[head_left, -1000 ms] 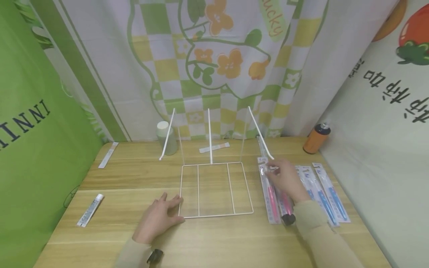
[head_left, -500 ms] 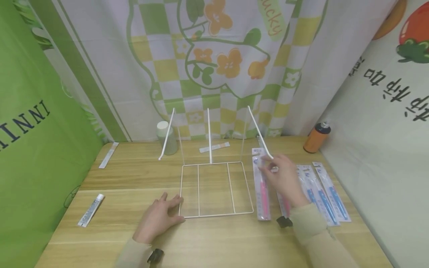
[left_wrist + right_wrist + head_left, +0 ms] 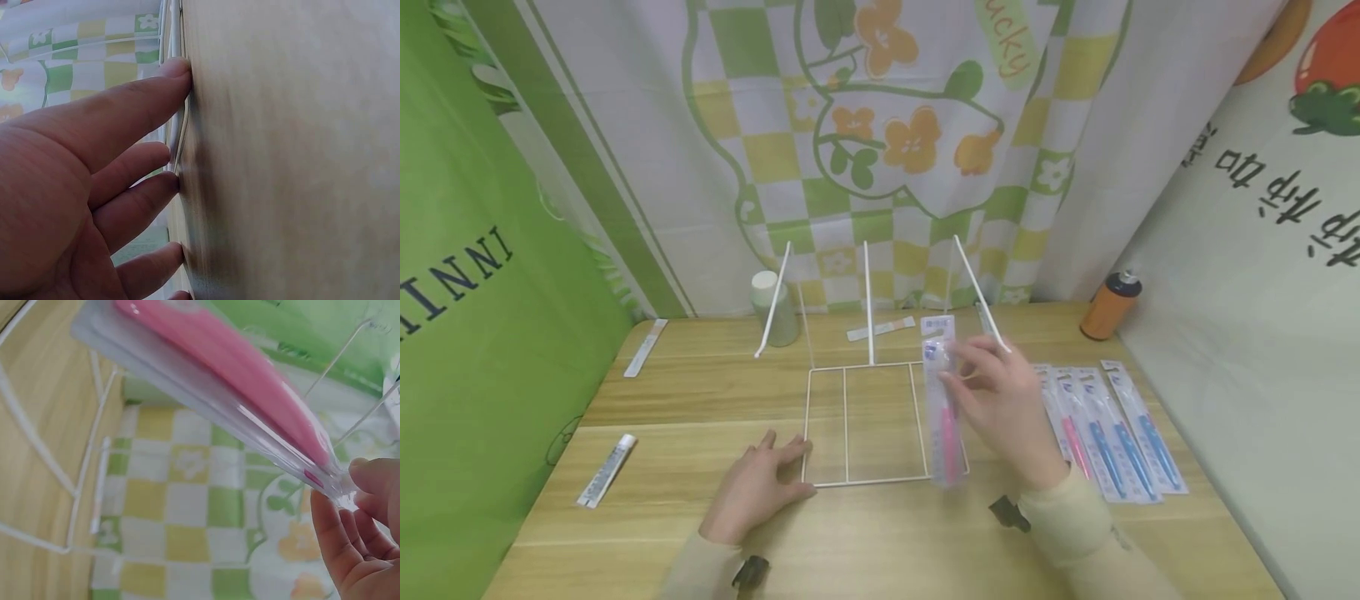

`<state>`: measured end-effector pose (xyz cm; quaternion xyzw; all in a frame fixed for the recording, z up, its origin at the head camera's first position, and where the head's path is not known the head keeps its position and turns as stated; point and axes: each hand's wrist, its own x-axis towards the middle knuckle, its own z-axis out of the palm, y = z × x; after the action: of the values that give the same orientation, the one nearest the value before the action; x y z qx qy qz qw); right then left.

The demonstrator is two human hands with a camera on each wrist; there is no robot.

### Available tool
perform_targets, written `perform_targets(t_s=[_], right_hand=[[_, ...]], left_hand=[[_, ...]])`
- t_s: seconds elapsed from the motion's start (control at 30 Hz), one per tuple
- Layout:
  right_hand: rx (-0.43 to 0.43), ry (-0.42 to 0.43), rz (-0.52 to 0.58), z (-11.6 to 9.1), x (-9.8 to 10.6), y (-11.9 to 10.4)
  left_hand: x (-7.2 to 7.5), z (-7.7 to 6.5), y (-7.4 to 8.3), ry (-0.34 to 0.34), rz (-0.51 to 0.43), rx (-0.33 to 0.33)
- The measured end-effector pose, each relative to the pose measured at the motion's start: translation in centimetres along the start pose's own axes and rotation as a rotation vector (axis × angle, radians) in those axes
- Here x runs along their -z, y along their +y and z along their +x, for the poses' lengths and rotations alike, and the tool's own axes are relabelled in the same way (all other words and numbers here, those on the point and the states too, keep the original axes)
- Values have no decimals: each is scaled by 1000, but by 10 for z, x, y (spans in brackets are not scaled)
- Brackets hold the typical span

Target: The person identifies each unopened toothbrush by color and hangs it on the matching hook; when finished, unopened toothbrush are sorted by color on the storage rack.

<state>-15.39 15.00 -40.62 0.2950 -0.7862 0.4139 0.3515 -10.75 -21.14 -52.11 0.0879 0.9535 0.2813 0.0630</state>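
Note:
My right hand (image 3: 1003, 404) pinches a packaged pink toothbrush (image 3: 946, 442) near its upper end, over the right side of a white wire rack (image 3: 887, 482). In the right wrist view, thumb and fingers grip the narrow end of the clear pack (image 3: 250, 434). On the table, the left hand (image 3: 756, 487) rests with spread fingers touching the rack's left front corner. Its thumb and fingertips (image 3: 175, 69) meet the wire in the left wrist view. Three white prongs (image 3: 981, 292) rise from the rack's back and slant forward.
Several packaged toothbrushes (image 3: 1108, 442), blue and pink, lie at the right. A toothpaste tube (image 3: 606, 471) is at the left. Behind the rack stand a pale green bottle (image 3: 781, 317) and a flat sachet (image 3: 883, 328). An orange bottle (image 3: 1108, 308) stands back right, another sachet (image 3: 646, 348) back left.
My right hand has lifted the pink toothbrush pack from the row on the right and carried it left over the rack. The left hand has stayed at the rack's corner.

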Motion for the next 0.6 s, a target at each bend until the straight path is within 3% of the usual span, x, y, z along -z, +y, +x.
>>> perform_targets(t_s=[0.17,0.37,0.6], right_hand=[[58,29,50,6,1,-23],[223,116,124,13,-1,-49],[331,169,170,17,-6,-73]], left_hand=[[-1,0,0,3,3,2],[-1,0,0,3,6,9],[-1,0,1,1,11,18]])
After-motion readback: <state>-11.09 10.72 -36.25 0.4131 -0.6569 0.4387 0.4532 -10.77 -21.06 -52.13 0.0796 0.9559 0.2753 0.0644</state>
